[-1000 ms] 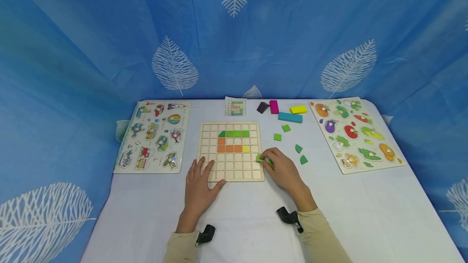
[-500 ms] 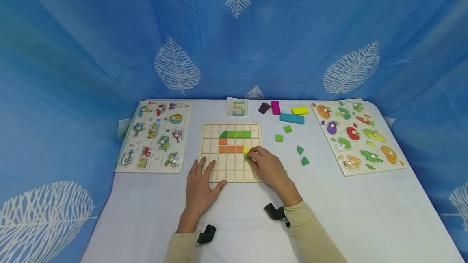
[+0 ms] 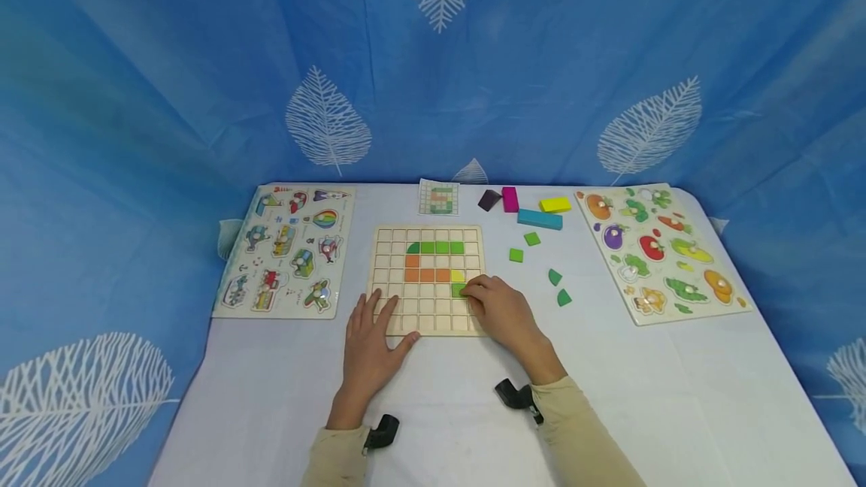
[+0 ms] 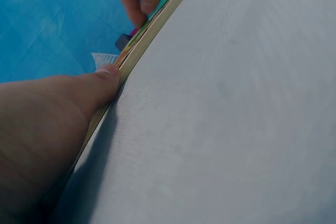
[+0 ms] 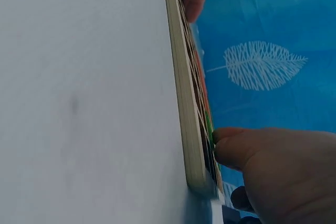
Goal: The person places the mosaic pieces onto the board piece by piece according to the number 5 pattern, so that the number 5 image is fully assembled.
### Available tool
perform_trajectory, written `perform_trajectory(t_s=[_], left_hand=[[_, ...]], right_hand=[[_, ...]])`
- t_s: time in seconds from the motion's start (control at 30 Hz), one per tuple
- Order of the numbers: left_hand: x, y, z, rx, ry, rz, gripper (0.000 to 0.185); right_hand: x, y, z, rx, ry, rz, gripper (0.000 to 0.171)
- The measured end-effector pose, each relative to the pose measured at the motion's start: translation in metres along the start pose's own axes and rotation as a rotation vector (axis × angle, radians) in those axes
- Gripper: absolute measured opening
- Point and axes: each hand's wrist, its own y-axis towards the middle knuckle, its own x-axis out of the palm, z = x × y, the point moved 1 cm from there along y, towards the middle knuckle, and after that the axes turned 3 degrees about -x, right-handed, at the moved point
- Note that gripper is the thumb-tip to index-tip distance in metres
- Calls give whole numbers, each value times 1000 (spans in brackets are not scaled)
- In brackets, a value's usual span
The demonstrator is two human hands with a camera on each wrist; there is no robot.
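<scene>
we're seeing right hand [image 3: 504, 312] fingertips curled onto a small green square tile [image 3: 458, 290] in the wooden grid board [image 3: 426, 280], right side | left hand [image 3: 370, 340] flat, fingers spread on board's near-left edge, holding nothing

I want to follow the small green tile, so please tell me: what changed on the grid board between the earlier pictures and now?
The right hand carried the green square tile leftward from the board's right edge onto the wooden grid board, and now presses it into the cell below the yellow tile. The left hand stayed flat on the board's near-left corner. The loose green pieces did not move.
</scene>
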Motion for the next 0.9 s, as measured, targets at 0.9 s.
perform_trajectory(t_s=[0.9], left_hand=[[0,1,-1,2,2,-12,76]], right_hand=[[-23,-84,54,166,241,95,29]])
